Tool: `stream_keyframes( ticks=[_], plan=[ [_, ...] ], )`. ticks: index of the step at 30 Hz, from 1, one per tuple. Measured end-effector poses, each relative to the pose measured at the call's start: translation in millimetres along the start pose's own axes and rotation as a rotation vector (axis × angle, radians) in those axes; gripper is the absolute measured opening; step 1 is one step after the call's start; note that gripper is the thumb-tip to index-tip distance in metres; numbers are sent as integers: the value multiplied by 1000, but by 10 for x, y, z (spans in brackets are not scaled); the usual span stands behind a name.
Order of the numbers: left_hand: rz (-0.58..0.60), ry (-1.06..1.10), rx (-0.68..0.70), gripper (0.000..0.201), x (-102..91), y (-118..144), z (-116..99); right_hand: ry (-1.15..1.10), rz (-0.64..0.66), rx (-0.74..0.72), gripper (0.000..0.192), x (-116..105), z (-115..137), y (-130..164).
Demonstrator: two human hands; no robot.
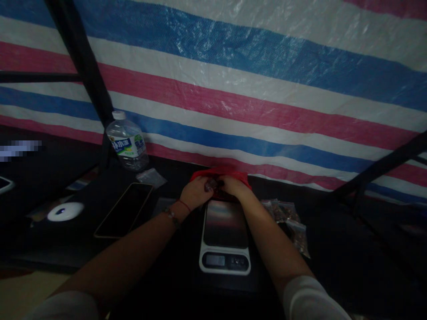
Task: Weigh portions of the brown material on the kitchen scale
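Black cloth covers the table (350,249) we lean over, and it runs dim toward every edge. At the far left a white round device (66,211) lies near the table's left edge. Right of it a phone (124,210) lies flat, screen up, with bare cloth between the two. Beyond the phone a water bottle (127,141) stands upright against the striped tarp (233,89), a small clear bag (151,178) just beside its base.

At centre our left hand (196,192) and right hand (235,186) meet at the far edge of the kitchen scale (225,235), fingers curled together on a small dark thing (211,185) pinched between them; what it is we cannot tell. Both hands rest against a red bag (218,174) lying just beyond the scale. The scale's platform is bare, its display facing us at the near side.

Right of the scale, several small clear packets (287,220) lie in a loose pile, close to our right forearm. Further right the cloth lies open up to a dark slanting pole (380,169).
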State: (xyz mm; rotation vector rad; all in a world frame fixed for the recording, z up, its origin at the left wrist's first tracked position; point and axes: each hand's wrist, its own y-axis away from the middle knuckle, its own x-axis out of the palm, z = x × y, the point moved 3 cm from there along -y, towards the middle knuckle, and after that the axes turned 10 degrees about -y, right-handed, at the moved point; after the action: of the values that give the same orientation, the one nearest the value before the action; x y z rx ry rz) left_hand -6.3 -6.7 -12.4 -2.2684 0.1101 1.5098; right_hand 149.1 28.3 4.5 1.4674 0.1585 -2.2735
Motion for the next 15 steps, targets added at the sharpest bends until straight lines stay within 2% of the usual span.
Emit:
stream_keyframes(
  ticks=[11, 15],
  plan=[
    [16, -39, -7, 29, 58, 0, 17, -118, -64, 90, 36, -23, -114, -60],
    [15, -41, 24, 24, 84, -12, 3, -315, -132, -2, 30, -77, -43, -44]
  ],
)
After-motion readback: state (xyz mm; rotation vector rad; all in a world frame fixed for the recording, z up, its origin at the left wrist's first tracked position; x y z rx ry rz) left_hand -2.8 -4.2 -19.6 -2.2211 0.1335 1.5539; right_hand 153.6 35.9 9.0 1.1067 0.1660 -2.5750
